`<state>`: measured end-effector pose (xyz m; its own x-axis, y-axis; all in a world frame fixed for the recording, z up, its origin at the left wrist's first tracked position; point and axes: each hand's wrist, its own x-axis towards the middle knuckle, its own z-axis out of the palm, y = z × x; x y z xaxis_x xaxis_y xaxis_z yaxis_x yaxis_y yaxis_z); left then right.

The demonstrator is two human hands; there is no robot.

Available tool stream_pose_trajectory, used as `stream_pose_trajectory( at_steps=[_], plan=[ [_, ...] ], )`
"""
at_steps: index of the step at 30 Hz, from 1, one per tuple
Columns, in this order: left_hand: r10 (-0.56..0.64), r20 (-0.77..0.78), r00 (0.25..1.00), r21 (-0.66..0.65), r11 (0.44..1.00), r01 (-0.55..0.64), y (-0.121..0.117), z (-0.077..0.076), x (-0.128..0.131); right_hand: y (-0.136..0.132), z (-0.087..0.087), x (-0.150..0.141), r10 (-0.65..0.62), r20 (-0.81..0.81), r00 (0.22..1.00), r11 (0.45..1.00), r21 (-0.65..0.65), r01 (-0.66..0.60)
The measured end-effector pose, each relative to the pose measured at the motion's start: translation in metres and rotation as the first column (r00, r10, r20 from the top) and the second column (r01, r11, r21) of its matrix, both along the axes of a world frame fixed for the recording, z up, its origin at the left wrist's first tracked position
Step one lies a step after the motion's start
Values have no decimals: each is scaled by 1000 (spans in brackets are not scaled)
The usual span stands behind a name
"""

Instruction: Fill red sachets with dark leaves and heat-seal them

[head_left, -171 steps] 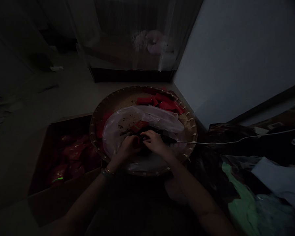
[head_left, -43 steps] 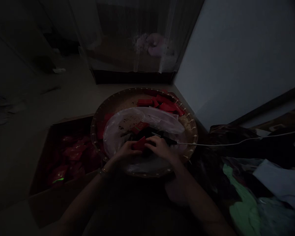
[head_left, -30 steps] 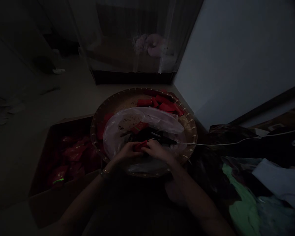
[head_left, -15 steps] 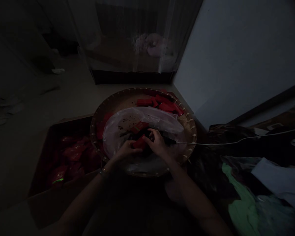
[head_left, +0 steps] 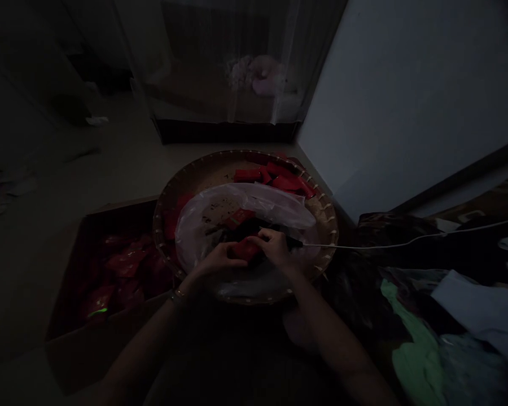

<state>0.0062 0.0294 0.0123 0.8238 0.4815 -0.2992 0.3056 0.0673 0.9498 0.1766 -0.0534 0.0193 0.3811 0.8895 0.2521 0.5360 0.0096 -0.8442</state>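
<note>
A small red packet (head_left: 243,251) is between my hands, above a clear plastic bag (head_left: 195,223) that lies in a round woven bamboo tray (head_left: 331,217). My left hand (head_left: 218,258) is closed around the packet's left side. With thumb and fingers pinched, my right hand (head_left: 274,247) grips its upper right edge. Dark leaf-like bits lie scattered on the plastic. Just beyond the packet rests another red packet (head_left: 240,217). A black device (head_left: 295,242) with a white cord sits by my right hand, mostly hidden. The scene is very dim.
Several red packets (head_left: 283,177) lie along the tray's far rim. On the left stands a cardboard box (head_left: 68,338) holding shiny red packages (head_left: 127,262). The white cord (head_left: 376,247) runs off to the right, above piled clothes (head_left: 419,349). A pale wall (head_left: 406,101) rises at the right.
My right fingers have come down from a raised position onto the packet's upper edge. The packet has tilted flatter. My left hand keeps its hold.
</note>
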Motion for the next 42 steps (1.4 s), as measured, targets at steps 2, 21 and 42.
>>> stream_pose_trajectory(
  at_steps=[2, 21, 42],
  plan=[
    [-13, -4, 1000, 4, 1000, 13, -2, 1, 3, -1, 0, -4, 58, 23, 998, 998, 27, -59],
    [-36, -160, 986, 98, 994, 52, -6, -4, 4, -1, 0, -11, 14, 153, 988, 999, -37, -9],
    [177, 10, 984, -340, 926, -164, -3, -7, 13, 4, -11, 22, 32, 125, 992, 990, -144, -14]
  ],
)
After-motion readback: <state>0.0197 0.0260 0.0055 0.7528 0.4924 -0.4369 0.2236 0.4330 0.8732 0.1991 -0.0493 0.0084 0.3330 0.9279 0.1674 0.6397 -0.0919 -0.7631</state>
